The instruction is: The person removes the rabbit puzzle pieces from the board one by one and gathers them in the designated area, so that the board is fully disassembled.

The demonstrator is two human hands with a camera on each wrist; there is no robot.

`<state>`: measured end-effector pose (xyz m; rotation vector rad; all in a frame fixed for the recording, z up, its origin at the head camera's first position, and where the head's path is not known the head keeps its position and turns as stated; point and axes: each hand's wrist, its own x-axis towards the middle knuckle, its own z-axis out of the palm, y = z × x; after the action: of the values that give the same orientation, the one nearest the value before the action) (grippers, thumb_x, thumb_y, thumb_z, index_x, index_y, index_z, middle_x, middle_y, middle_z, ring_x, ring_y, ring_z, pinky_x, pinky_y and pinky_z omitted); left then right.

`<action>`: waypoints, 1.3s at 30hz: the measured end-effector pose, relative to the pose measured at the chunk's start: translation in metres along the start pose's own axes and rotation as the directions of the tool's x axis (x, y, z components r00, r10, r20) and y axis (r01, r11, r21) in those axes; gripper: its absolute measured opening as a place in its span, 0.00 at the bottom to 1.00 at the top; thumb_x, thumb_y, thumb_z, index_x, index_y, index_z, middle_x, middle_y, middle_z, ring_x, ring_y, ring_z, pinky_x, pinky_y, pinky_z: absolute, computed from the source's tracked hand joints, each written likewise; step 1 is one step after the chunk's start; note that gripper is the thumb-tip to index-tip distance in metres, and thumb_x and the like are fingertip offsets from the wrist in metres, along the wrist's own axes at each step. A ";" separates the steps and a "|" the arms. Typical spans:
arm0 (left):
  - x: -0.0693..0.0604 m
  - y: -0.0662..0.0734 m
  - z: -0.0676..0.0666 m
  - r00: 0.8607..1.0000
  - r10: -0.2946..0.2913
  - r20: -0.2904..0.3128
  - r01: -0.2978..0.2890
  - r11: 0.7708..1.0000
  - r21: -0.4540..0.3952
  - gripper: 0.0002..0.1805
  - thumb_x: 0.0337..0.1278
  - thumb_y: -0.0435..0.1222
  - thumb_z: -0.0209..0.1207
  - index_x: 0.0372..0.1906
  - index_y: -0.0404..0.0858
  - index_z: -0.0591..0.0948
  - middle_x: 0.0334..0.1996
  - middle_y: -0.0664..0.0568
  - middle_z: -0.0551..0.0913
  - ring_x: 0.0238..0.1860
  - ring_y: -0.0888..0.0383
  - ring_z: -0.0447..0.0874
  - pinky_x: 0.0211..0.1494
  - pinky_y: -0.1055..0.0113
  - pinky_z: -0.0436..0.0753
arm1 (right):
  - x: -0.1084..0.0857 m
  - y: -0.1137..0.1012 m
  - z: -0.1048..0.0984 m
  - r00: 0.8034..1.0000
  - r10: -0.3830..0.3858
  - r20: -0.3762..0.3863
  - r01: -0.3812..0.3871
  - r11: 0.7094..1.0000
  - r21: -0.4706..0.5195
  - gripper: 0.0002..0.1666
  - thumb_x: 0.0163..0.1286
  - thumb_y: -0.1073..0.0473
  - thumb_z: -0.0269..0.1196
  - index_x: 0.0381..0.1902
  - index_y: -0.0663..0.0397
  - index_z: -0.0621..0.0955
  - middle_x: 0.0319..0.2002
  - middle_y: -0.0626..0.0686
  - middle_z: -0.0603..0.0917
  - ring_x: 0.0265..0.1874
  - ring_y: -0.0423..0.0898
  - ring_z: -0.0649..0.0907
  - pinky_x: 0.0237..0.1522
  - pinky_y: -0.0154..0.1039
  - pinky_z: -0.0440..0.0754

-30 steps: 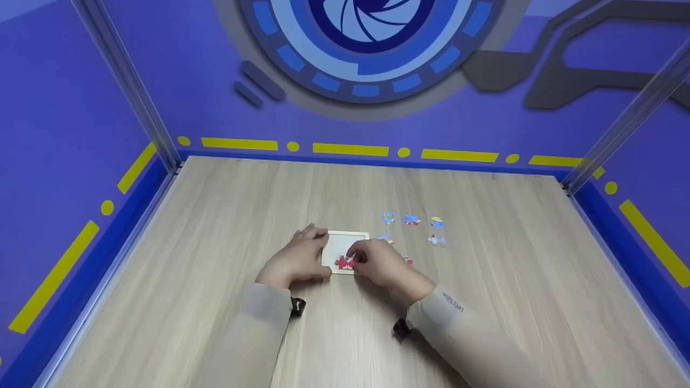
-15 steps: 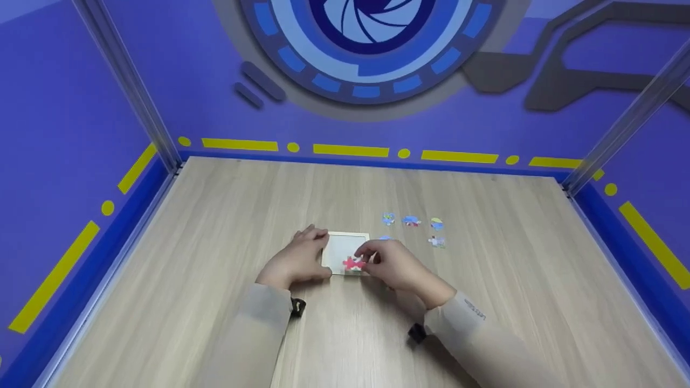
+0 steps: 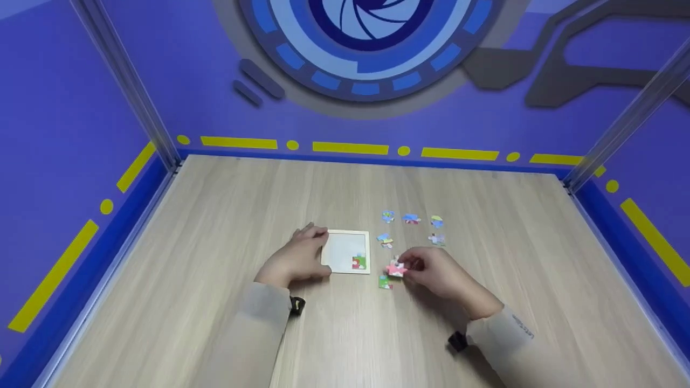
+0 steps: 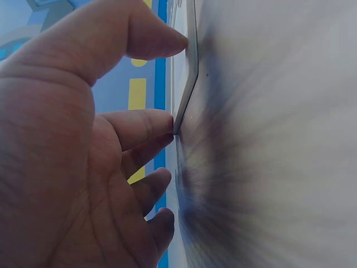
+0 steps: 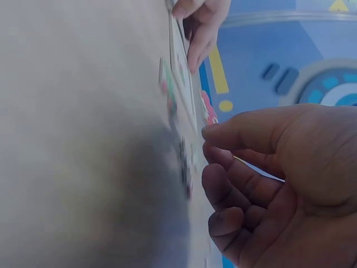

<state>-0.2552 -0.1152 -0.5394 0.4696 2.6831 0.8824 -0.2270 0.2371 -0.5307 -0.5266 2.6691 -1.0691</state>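
A square puzzle tray (image 3: 370,253) with a pale rim lies on the table. My left hand (image 3: 297,257) holds it along the left side, thumb at the near corner and index finger at the far one. In the tray's near right corner sits a green and red jigsaw piece (image 3: 359,262). To the right of the tray, my right hand (image 3: 437,271) pinches a red and white jigsaw piece (image 3: 397,269) between thumb and fingers, above the table. Just below that piece lies another green jigsaw piece (image 3: 384,282). In the right wrist view the held piece (image 5: 207,107) shows at the fingertips.
Several loose jigsaw pieces lie beyond my right hand, among them a blue and red piece (image 3: 411,219), a yellow and blue piece (image 3: 436,221) and a blue and yellow piece (image 3: 385,240). Blue-purple panels (image 3: 302,126) wall the wooden table (image 3: 226,205) at back and sides.
My right hand has moved right, carrying the red and white piece from over the tray to beside it. The green and red piece in the tray's corner now shows. My left hand stays put.
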 end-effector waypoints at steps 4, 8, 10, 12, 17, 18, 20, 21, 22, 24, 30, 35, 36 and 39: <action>0.001 0.000 -0.001 1.000 -0.002 -0.005 0.002 1.000 0.010 0.54 0.54 0.39 0.74 0.88 0.34 0.67 0.90 0.49 0.66 0.96 0.42 0.45 0.99 0.39 0.49 | -0.008 0.008 -0.008 1.000 0.019 0.003 -0.019 1.000 -0.011 0.13 0.76 0.69 0.71 0.56 0.58 0.92 0.43 0.52 0.92 0.42 0.43 0.84 0.43 0.32 0.83; 0.001 0.001 -0.002 1.000 0.009 -0.011 -0.009 1.000 0.016 0.54 0.54 0.39 0.73 0.88 0.34 0.67 0.90 0.48 0.66 0.96 0.41 0.45 0.99 0.39 0.46 | -0.015 0.011 -0.012 0.999 0.054 0.008 -0.053 0.998 -0.032 0.13 0.76 0.68 0.71 0.56 0.55 0.92 0.44 0.51 0.92 0.42 0.43 0.83 0.43 0.32 0.83; 0.001 0.002 -0.002 1.000 0.011 -0.011 -0.011 1.000 0.019 0.54 0.54 0.39 0.73 0.88 0.34 0.67 0.90 0.49 0.66 0.96 0.41 0.45 0.99 0.39 0.45 | -0.018 0.013 -0.014 0.997 0.072 0.010 -0.071 0.997 -0.038 0.13 0.76 0.68 0.71 0.55 0.53 0.92 0.44 0.50 0.92 0.42 0.43 0.83 0.44 0.33 0.83; 0.001 0.002 -0.003 1.000 0.014 -0.011 -0.014 1.000 0.017 0.54 0.54 0.39 0.73 0.88 0.33 0.67 0.90 0.48 0.66 0.96 0.41 0.45 0.99 0.39 0.45 | -0.021 0.013 -0.016 0.996 0.085 0.013 -0.084 0.996 -0.041 0.13 0.76 0.67 0.71 0.54 0.52 0.93 0.44 0.49 0.91 0.42 0.44 0.83 0.45 0.34 0.83; 0.001 0.001 -0.002 1.000 0.018 -0.013 -0.018 1.000 0.014 0.54 0.53 0.39 0.74 0.87 0.32 0.67 0.89 0.47 0.67 0.96 0.41 0.46 0.99 0.39 0.45 | -0.025 0.016 -0.021 0.996 0.090 0.016 -0.089 0.994 -0.064 0.12 0.76 0.67 0.72 0.53 0.51 0.93 0.43 0.48 0.92 0.43 0.44 0.83 0.46 0.37 0.84; 0.001 0.001 -0.002 1.000 0.017 -0.013 -0.017 1.000 0.013 0.54 0.53 0.39 0.74 0.87 0.32 0.67 0.89 0.47 0.67 0.96 0.41 0.46 0.99 0.39 0.45 | -0.025 0.016 -0.021 0.996 0.092 0.016 -0.091 0.993 -0.074 0.12 0.76 0.67 0.72 0.53 0.50 0.93 0.43 0.48 0.91 0.42 0.44 0.83 0.46 0.37 0.84; 0.001 0.001 -0.001 1.000 0.015 -0.010 -0.015 1.000 0.013 0.54 0.54 0.40 0.74 0.87 0.32 0.67 0.89 0.47 0.67 0.96 0.41 0.46 0.99 0.39 0.45 | -0.026 0.017 -0.022 0.995 0.100 0.022 -0.098 0.991 -0.090 0.12 0.75 0.67 0.72 0.52 0.50 0.94 0.43 0.48 0.91 0.42 0.44 0.83 0.46 0.39 0.84; 0.001 0.001 -0.001 1.000 0.015 -0.008 -0.015 1.000 0.013 0.54 0.54 0.40 0.74 0.87 0.31 0.67 0.89 0.47 0.67 0.96 0.41 0.46 0.99 0.39 0.45 | -0.026 0.017 -0.022 0.994 0.108 0.024 -0.105 0.990 -0.095 0.12 0.75 0.67 0.72 0.52 0.49 0.94 0.43 0.47 0.91 0.42 0.44 0.83 0.47 0.39 0.84; 0.001 0.001 -0.001 1.000 0.014 -0.006 -0.014 1.000 0.013 0.54 0.54 0.40 0.75 0.87 0.31 0.67 0.89 0.47 0.66 0.96 0.41 0.46 0.99 0.39 0.45 | -0.026 0.018 -0.022 0.993 0.114 0.024 -0.111 0.989 -0.101 0.12 0.75 0.68 0.73 0.52 0.49 0.94 0.43 0.47 0.91 0.42 0.44 0.83 0.47 0.40 0.84; 0.001 0.000 -0.001 1.000 0.021 -0.003 -0.021 1.000 0.016 0.54 0.54 0.40 0.75 0.87 0.31 0.67 0.89 0.46 0.67 0.96 0.40 0.46 0.99 0.40 0.44 | -0.027 0.018 -0.022 0.992 0.123 0.024 -0.120 0.987 -0.109 0.12 0.75 0.68 0.73 0.51 0.49 0.94 0.42 0.47 0.91 0.42 0.44 0.83 0.49 0.41 0.84; 0.002 0.000 -0.002 0.998 0.060 -0.006 -0.060 0.998 0.027 0.55 0.50 0.39 0.73 0.86 0.28 0.67 0.88 0.41 0.68 0.95 0.37 0.49 0.99 0.40 0.43 | -0.027 0.019 -0.021 0.990 0.137 0.021 -0.133 0.983 -0.123 0.11 0.75 0.68 0.74 0.51 0.50 0.94 0.43 0.48 0.91 0.43 0.44 0.83 0.51 0.44 0.85; 0.002 0.000 -0.002 0.998 0.061 -0.006 -0.061 0.998 0.030 0.55 0.50 0.40 0.72 0.86 0.27 0.67 0.88 0.42 0.68 0.95 0.37 0.49 0.99 0.40 0.44 | -0.028 0.018 -0.022 0.990 0.143 0.013 -0.141 0.983 -0.115 0.11 0.74 0.67 0.74 0.51 0.49 0.93 0.45 0.48 0.90 0.44 0.45 0.82 0.51 0.45 0.84; 0.002 0.000 -0.001 0.998 0.059 -0.006 -0.059 0.998 0.030 0.55 0.50 0.40 0.72 0.86 0.27 0.67 0.88 0.42 0.68 0.95 0.37 0.49 0.99 0.40 0.44 | -0.028 0.017 -0.022 0.989 0.145 0.011 -0.143 0.983 -0.115 0.11 0.74 0.66 0.74 0.51 0.49 0.93 0.45 0.49 0.90 0.44 0.46 0.82 0.52 0.46 0.84; 0.001 0.000 -0.001 0.999 0.054 -0.005 -0.054 0.998 0.032 0.55 0.51 0.40 0.73 0.86 0.27 0.67 0.88 0.42 0.67 0.95 0.37 0.49 0.99 0.41 0.44 | -0.028 0.016 -0.023 0.989 0.148 0.010 -0.146 0.983 -0.115 0.13 0.74 0.66 0.75 0.53 0.49 0.93 0.47 0.49 0.90 0.45 0.46 0.82 0.53 0.46 0.84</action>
<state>-0.2569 -0.1150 -0.5384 0.5500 2.7044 0.8584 -0.2127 0.2735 -0.5232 -0.3505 2.7161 -0.8714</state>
